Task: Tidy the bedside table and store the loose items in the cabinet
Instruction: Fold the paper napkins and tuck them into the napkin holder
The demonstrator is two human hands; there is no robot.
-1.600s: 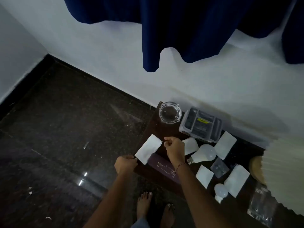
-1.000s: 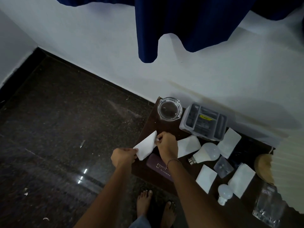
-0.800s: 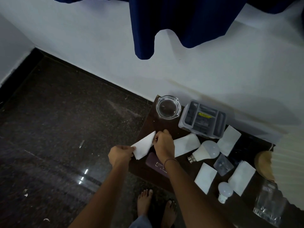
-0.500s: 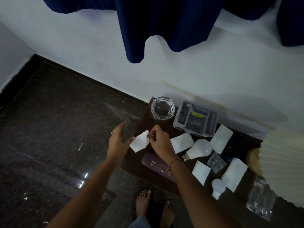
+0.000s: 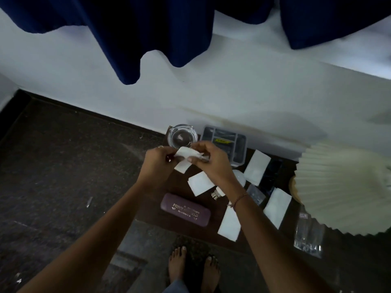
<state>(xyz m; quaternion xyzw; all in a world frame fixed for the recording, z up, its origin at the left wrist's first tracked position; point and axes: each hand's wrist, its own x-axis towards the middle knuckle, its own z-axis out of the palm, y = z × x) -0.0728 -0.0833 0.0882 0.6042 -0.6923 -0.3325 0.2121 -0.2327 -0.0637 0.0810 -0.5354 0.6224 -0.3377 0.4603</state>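
Both hands hold one folded white tissue (image 5: 186, 158) above the left end of the dark bedside table (image 5: 152, 216). My left hand (image 5: 159, 163) pinches its left end and my right hand (image 5: 211, 161) grips its right end. Several more white tissues lie on the table, among them one (image 5: 200, 182) under my right wrist, one (image 5: 257, 167) to the right and one (image 5: 229, 226) near the front edge. A maroon glasses case (image 5: 185, 209) lies at the front. A white bulb (image 5: 239, 179) is partly hidden by my right forearm.
A glass ashtray (image 5: 182, 135) and a grey compartment box (image 5: 224, 142) stand at the back by the white wall. A pleated lampshade (image 5: 347, 187) covers the right end, with a clear packet (image 5: 309, 235) below it. Blue curtains (image 5: 148, 28) hang above. My bare feet (image 5: 193, 265) stand on dark floor.
The tissue was flat and held by its corners; both hands have folded it smaller and lifted it toward the ashtray. The left hand let go briefly, then gripped it again.
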